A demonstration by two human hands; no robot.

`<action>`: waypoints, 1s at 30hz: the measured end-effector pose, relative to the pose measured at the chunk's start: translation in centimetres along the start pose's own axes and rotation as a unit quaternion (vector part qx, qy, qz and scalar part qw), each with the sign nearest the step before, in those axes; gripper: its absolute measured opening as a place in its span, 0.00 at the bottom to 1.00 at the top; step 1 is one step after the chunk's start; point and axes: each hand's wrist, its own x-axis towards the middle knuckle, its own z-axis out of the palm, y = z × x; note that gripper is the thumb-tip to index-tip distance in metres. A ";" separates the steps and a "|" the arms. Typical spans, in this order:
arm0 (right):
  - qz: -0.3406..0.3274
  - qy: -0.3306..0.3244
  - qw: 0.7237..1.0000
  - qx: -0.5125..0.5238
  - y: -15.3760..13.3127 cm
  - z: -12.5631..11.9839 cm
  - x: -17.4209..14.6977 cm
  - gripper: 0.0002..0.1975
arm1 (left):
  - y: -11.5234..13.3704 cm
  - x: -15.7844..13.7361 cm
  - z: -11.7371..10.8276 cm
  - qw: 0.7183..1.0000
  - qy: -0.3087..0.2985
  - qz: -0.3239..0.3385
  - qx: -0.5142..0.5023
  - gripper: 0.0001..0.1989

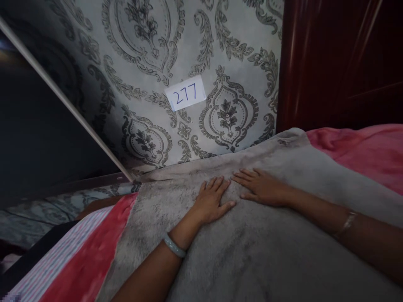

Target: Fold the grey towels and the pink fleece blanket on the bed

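A grey plush blanket is spread over a bed and reaches up to the wall. Flat on it, palm down with the fingers outstretched, lies my left hand; a pale green bangle circles that wrist. My right hand also rests on the blanket, its fingers pointing left toward the left hand, a small gap between them. A thin silver bracelet sits on the right forearm. Neither hand grips anything. Low wrinkles run along the blanket's edge near the wall.
Red bedding and a striped sheet show at the left. Pink fabric lies at the right, below a dark red wooden panel. A paper marked 277 is on the patterned wall. A dark screen-like panel stands left.
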 end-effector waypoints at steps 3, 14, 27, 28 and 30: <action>0.017 -0.039 0.999 0.005 -0.6 2.3 -0.1 0.38 | 0.0 0.1 0.2 0.999 0.013 -0.031 0.024 0.37; 0.017 -0.017 1.000 0.003 0.1 3.1 -0.1 0.38 | -0.3 -0.2 1.3 0.992 0.056 -0.086 0.068 0.37; 0.274 0.028 0.960 -0.043 -0.2 0.6 -7.3 0.33 | 1.2 -5.1 -0.4 0.992 -0.017 -0.124 0.022 0.36; 0.309 0.027 0.950 -0.043 0.3 0.0 -9.2 0.34 | 0.9 -6.7 -0.7 0.992 -0.018 -0.125 0.025 0.35; 0.373 0.023 0.927 -0.036 1.2 -1.3 -13.2 0.34 | -0.1 -10.2 -1.4 0.988 -0.019 -0.148 0.034 0.33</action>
